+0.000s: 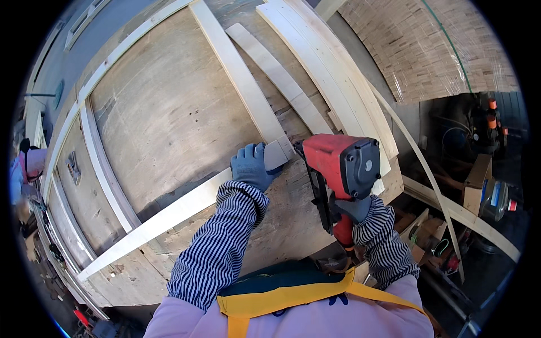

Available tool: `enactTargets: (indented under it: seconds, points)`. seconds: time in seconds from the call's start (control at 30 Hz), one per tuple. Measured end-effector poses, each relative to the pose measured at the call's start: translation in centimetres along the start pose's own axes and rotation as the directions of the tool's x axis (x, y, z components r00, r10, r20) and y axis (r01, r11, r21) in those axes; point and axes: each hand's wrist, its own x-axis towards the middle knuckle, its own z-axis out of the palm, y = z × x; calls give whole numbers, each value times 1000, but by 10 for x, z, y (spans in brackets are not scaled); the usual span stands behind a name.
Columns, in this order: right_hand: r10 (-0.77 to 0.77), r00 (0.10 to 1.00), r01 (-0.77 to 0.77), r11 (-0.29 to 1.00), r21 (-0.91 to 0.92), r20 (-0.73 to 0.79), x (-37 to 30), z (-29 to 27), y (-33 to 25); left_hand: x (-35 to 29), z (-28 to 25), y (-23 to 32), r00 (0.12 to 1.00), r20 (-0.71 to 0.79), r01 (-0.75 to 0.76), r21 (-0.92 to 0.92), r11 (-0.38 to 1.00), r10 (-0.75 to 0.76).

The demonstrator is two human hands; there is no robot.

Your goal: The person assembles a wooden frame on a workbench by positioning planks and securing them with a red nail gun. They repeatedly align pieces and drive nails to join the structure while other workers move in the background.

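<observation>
A dark apron (262, 280) with a yellow band (282, 297) is being worn over a pale lilac top (332, 322), nearest the camera at the lower edge. Just beyond it, a red and black nail gun (341, 163) is being held up over the near side of the plywood-topped bench (174, 112). Its handle is being gripped by the gloved right hand (354, 208), closed around it below the tool's body. The nose of the gun is being held near the right end of the front rail (152, 231); whether the wood is being touched by it cannot be told.

That rail is being grasped by the gloved left hand (251, 167), fingers over its far edge and thumb at its near edge, just left of the joint where a long crosspiece (236, 73) is being met. Both forearms are being covered by striped sleeves (208, 248).

Farther left, the same rail is being met by a second crosspiece (108, 169). Right of the long crosspiece, a loose slat (282, 80) and several longer boards (324, 62) are being carried by the bench. At upper right, a stack of wood blocks (422, 45) is being crossed by a green strap (448, 36). At the left edge, another person (32, 163) is being partly cut off by the rim of the view.
</observation>
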Motion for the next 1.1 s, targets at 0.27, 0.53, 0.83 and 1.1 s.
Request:
enactTargets:
  seconds: [0.27,0.53,0.83,1.1]
  points:
    - [55,993,-75,977,200,102,20,0,-31,3,7,-1,988,-128,-82,32,996,86]
    - [86,993,-93,991,92,78,16,2,-14,6,5,-1,988,-119,-98,24,995,100]
    - [-180,966,233,919,-319,184,6,16,-42,8,-4,-7,997,-26,-75,0,997,75]
    - [-217,950,305,796,-522,224,11,28,-61,6,-6,-8,996,12,-83,-46,995,84]
